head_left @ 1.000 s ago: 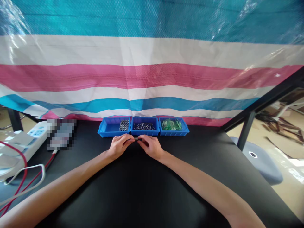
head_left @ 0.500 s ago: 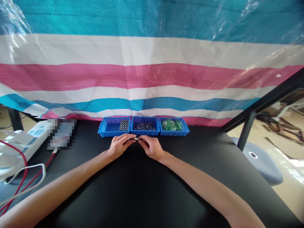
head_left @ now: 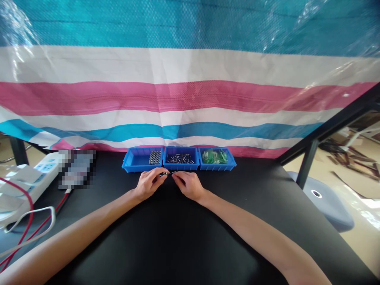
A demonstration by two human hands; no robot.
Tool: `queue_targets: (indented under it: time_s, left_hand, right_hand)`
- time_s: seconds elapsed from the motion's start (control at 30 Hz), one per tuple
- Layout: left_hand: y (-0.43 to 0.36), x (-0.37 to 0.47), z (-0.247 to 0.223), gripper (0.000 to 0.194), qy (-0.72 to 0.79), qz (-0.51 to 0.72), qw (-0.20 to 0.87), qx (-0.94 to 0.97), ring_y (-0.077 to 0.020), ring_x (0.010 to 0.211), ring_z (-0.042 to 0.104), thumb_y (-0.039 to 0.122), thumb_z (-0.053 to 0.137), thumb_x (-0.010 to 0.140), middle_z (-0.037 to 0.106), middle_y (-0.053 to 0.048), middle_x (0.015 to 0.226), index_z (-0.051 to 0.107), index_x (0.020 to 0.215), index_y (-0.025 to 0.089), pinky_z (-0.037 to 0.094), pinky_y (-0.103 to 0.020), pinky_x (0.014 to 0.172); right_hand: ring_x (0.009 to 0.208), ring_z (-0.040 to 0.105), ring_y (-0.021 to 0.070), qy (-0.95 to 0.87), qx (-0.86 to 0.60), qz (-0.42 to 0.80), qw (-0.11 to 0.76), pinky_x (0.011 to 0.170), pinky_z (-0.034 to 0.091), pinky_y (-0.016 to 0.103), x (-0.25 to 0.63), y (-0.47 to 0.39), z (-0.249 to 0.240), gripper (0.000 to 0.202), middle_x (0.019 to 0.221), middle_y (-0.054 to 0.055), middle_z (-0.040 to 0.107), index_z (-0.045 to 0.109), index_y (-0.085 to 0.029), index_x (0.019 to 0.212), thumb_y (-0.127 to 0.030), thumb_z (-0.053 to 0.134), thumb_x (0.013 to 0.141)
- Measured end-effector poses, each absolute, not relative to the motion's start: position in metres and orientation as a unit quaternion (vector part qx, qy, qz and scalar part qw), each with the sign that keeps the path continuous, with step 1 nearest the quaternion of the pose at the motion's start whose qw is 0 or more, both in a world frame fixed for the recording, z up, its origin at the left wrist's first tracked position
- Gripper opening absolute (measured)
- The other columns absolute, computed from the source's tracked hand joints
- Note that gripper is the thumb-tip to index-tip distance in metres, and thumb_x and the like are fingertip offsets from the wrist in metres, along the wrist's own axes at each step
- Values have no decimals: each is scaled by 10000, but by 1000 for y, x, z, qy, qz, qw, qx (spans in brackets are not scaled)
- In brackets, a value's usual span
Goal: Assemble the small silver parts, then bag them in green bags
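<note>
My left hand (head_left: pixel 147 184) pinches a small metal cylinder (head_left: pixel 165 173), its round end turned toward my other hand. Between the thumb and fingertips of my right hand (head_left: pixel 191 186) is a thin dark pin (head_left: pixel 171 173), pointing at the cylinder; whether the two touch is too small to tell. Just beyond my hands stand three blue bins side by side. The left bin (head_left: pixel 135 158) holds similar metal cylinders upright in rows on its right side. Loose metal pins (head_left: pixel 181 158) lie in the middle bin. Green and clear small pieces (head_left: pixel 214 156) fill the right bin.
On the left of the black table (head_left: pixel 160 237) are a white power strip (head_left: pixel 44 168), a blurred-out device (head_left: pixel 77 170) and red and white cables (head_left: pixel 31 202). A striped tarp (head_left: pixel 190 95) hangs behind the bins. A grey stool (head_left: pixel 326 204) stands beyond the right edge.
My fingertips have drawn slightly apart, and the cylinder's round end and the pin now show separately. Both hands stay in front of the bins.
</note>
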State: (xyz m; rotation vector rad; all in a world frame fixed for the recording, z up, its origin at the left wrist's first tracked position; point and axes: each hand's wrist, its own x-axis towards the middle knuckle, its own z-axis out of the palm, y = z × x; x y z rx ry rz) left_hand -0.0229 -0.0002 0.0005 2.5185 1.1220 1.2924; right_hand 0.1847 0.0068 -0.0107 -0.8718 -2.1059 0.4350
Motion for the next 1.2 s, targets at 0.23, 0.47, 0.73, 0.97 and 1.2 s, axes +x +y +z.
queue_targets:
  time_s: [0.23,0.47,0.73,0.97,1.2]
  left_hand:
    - [4,-24,-1,250,320,435,11,842,-97,735,664,194,532,930,695,-40,901,632,1158,223,517,-180,667]
    - [6,-24,-5,172,314,453,-2,834,-131,695,709,285,566,918,743,-31,819,642,1041,192,543,-198,638]
    - [6,-23,-5,155,307,442,-7,843,-121,641,702,316,565,917,743,-20,791,642,968,191,539,-193,616]
    - [6,-25,-4,230,303,421,1,855,-109,614,678,352,581,903,736,-36,832,628,1058,189,535,-198,616]
    - [3,-21,-1,158,319,437,2,841,-128,804,692,274,599,895,723,-48,907,660,1020,198,538,-202,710]
  right_hand:
    - [764,695,158,-822,-349,165,418,719,534,245,186,4,-7,215,926,52,727,620,-184,1092,-243,467,953]
    - [682,672,143,-845,-315,158,403,650,520,237,186,3,-9,218,912,58,722,632,-188,1068,-311,502,944]
    - [600,650,135,-862,-325,145,361,580,488,224,185,2,-8,260,791,36,718,642,-172,1063,-367,540,925]
    - [844,704,176,-867,-303,137,372,721,529,251,185,3,-13,228,1015,74,721,605,-184,1120,-283,459,976]
    - [847,710,194,-857,-329,128,376,726,538,262,186,5,-17,245,1014,85,724,611,-178,1140,-297,480,971]
